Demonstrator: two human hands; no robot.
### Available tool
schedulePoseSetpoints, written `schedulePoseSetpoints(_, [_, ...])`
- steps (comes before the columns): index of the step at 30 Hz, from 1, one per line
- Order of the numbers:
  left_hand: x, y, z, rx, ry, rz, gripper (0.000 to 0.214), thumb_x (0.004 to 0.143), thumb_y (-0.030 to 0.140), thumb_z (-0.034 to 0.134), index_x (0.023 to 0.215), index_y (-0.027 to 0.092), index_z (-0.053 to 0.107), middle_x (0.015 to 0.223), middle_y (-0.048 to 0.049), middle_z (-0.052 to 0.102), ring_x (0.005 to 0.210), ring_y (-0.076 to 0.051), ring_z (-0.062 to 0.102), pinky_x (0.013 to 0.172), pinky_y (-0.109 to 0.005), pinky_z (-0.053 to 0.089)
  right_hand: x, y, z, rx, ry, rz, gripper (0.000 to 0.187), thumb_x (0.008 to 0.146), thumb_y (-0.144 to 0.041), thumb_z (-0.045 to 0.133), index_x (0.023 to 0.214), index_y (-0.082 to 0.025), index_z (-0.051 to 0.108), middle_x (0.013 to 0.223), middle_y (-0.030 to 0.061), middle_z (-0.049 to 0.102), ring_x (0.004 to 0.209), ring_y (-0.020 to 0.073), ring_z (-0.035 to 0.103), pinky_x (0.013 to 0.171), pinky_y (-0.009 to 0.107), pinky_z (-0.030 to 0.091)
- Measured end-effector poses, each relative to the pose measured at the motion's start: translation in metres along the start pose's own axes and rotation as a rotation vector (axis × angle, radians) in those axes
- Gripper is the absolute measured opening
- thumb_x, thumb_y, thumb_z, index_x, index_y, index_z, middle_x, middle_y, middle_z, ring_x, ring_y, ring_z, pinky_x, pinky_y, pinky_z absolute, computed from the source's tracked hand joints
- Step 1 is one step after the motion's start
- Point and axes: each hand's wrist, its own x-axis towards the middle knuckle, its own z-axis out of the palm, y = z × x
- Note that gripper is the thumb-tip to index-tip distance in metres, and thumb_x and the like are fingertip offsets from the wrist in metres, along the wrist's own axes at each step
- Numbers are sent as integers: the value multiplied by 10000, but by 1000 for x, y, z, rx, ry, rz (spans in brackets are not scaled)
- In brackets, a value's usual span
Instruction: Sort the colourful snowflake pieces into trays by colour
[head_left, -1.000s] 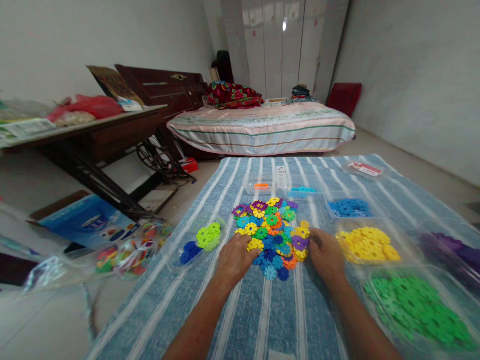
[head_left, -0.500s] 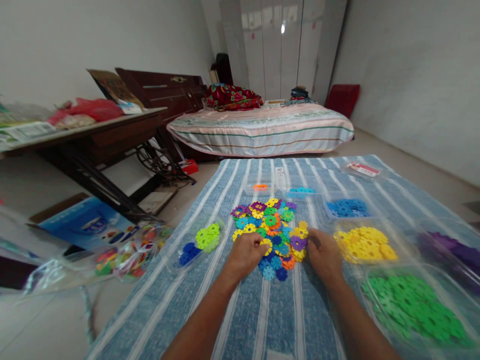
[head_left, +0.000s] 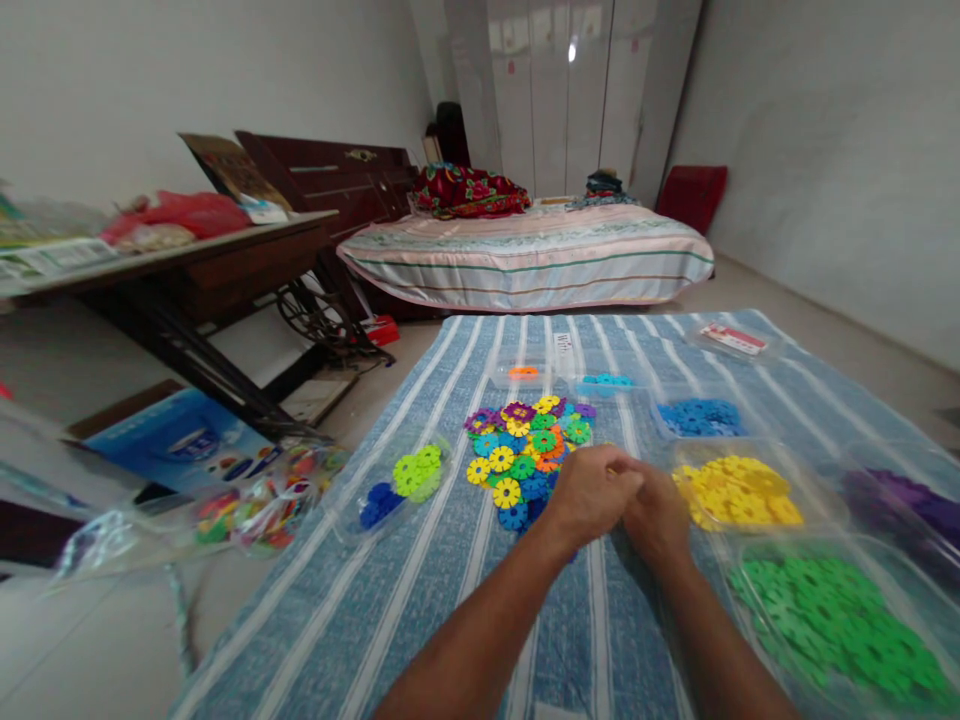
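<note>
My left hand point(head_left: 596, 492) is closed over the right side of a mixed pile of flower-shaped plastic discs point(head_left: 523, 467). It meets my right hand point(head_left: 658, 512), whose fingers are also curled shut. A sliver of a yellow flower-shaped disc point(head_left: 616, 471) shows between the two hands; the fingertips and the rest of what they hold are hidden. Yellow, green, blue, purple and orange discs make up the pile. Beside my right hand stands a clear tub of yellow discs point(head_left: 742, 490).
Green discs point(head_left: 840, 615), purple discs point(head_left: 911, 505) and blue discs point(head_left: 697, 417) fill tubs on the right. A tub at left holds lime discs point(head_left: 418, 470) and dark blue discs point(head_left: 380, 505). Two shallow tubs hold orange discs point(head_left: 523, 373) and light blue discs point(head_left: 607, 382). A striped cloth point(head_left: 420, 620) lies underneath.
My left hand has moved right from the pile's front to meet my right hand. The yellow discs seen beside my right fingers are now mostly covered. My right hand has hardly shifted.
</note>
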Motion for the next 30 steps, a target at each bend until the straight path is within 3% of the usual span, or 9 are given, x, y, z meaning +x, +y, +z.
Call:
schedulePoseSetpoints(3, [-21, -28, -30, 270, 84, -81, 152, 736, 253, 523, 700, 162, 639, 698, -6, 623, 698, -132, 559, 655, -230, 418, 0, 1, 1, -34, -13, -18, 354, 757, -280, 420, 1000, -138, 635, 980, 99, 659, 919, 227, 570, 826, 363, 421])
schedulePoseSetpoints(7, [-42, -63, -66, 606, 187, -232, 152, 761, 279, 507, 782, 181, 621, 808, -30, 627, 780, -158, 566, 696, -257, 390, 0, 0, -1, -68, -20, -20, 351, 756, -259, 402, 992, -144, 635, 979, 94, 658, 905, 218, 570, 823, 364, 425])
schedulePoseSetpoints(10, [-50, -78, -79, 701, 181, -331, 211, 760, 365, 520, 813, 182, 609, 856, -50, 624, 788, -178, 568, 669, -269, 379, 0, -1, -2, -76, -25, -21, 354, 752, -253, 397, 992, -146, 634, 980, 93, 658, 912, 219, 568, 835, 369, 421])
schedulePoseSetpoints(13, [-53, -84, -81, 703, 169, -330, 220, 748, 384, 530, 791, 180, 601, 850, -48, 619, 782, -180, 564, 650, -267, 363, 0, -1, -2, -71, -26, -11, 361, 749, -266, 392, 982, -138, 636, 981, 100, 657, 923, 227, 565, 833, 372, 423])
schedulePoseSetpoints(20, [-47, -95, -75, 464, 212, -387, 149, 636, 290, 628, 698, 167, 571, 626, 23, 561, 593, -117, 514, 543, -223, 314, 0, 0, 0, -51, -32, -4, 363, 740, -263, 393, 984, -153, 640, 975, 86, 659, 920, 218, 568, 837, 369, 425])
schedulePoseSetpoints(24, [-48, -101, -75, 140, 269, -371, 205, 575, 237, 645, 749, 157, 573, 523, 64, 503, 487, -91, 469, 489, -205, 319, 0, 1, 0, -54, -25, -6, 361, 743, -261, 397, 990, -158, 638, 979, 85, 659, 924, 220, 567, 840, 371, 425])
schedulePoseSetpoints(27, [-51, -95, -78, -117, 284, -386, 197, 579, 224, 632, 744, 142, 562, 490, 71, 494, 426, -72, 446, 450, -190, 331, 0, 3, 1, -49, -25, -13, 364, 742, -262, 398, 992, -147, 636, 984, 91, 658, 928, 224, 567, 845, 373, 425])
schedulePoseSetpoints(30, [-52, -80, -78, -220, 291, -415, 185, 602, 231, 629, 743, 138, 553, 475, 73, 494, 380, -59, 437, 410, -174, 334, 0, 2, 1, -56, -24, -16, 359, 738, -257, 401, 989, -152, 636, 986, 88, 659, 921, 221, 570, 841, 368, 426])
